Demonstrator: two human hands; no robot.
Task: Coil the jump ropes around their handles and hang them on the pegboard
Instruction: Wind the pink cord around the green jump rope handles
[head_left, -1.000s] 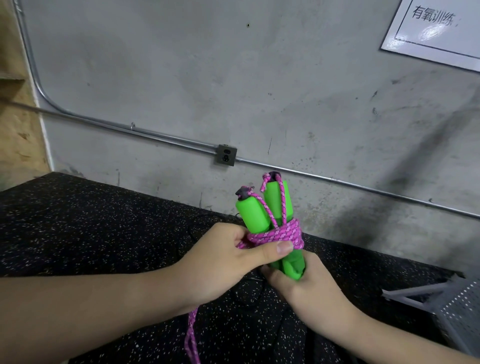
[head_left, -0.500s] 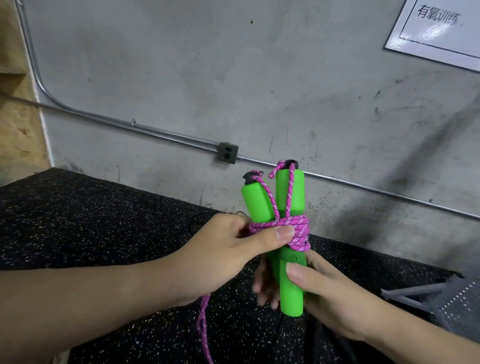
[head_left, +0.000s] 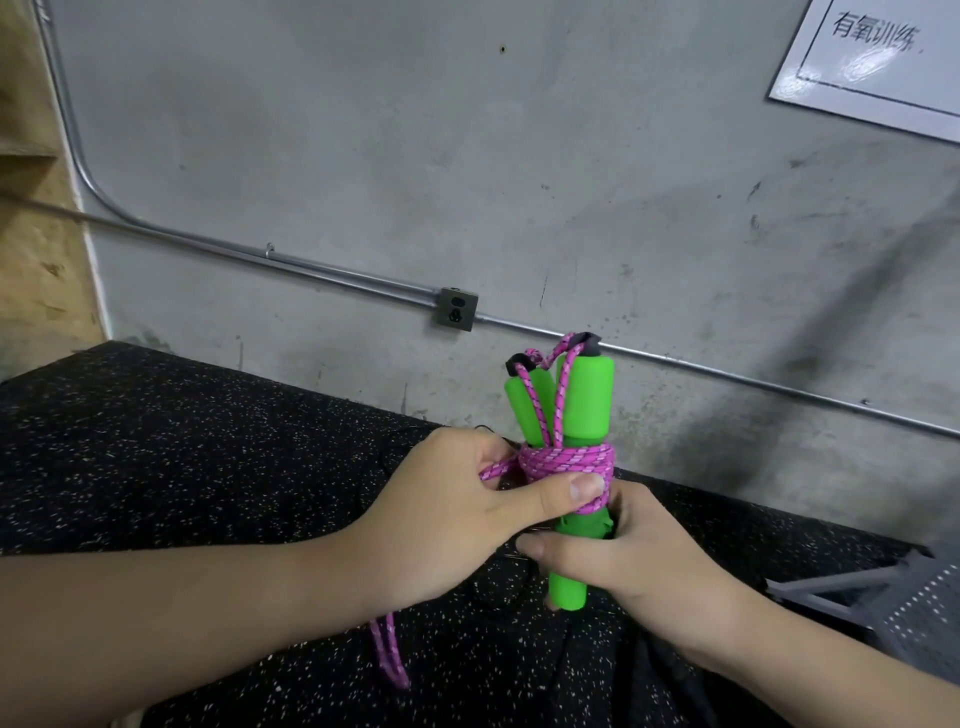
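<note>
The two green handles (head_left: 569, 415) stand upright side by side, held above the black speckled floor mat (head_left: 208, 467), with several turns of the pink rope (head_left: 566, 462) wound tight around their middle. The right hand (head_left: 618, 551) grips the lower part of the handles, its fingers curled round the foam below the wraps. The left hand (head_left: 457, 514) holds the rope: its thumb presses on the lowest turn while the other fingers, curled behind, pinch the strand leading off the coil. A loose loop of rope hangs below the left wrist toward the mat. The step in hand looks like the coiling itself, well along but not finished, since slack remains. The next move likely calls for bringing that hanging length around the handles and securing its end so the bundle holds. A grey perforated panel (head_left: 930, 618), perhaps the pegboard, shows at the right edge
</note>
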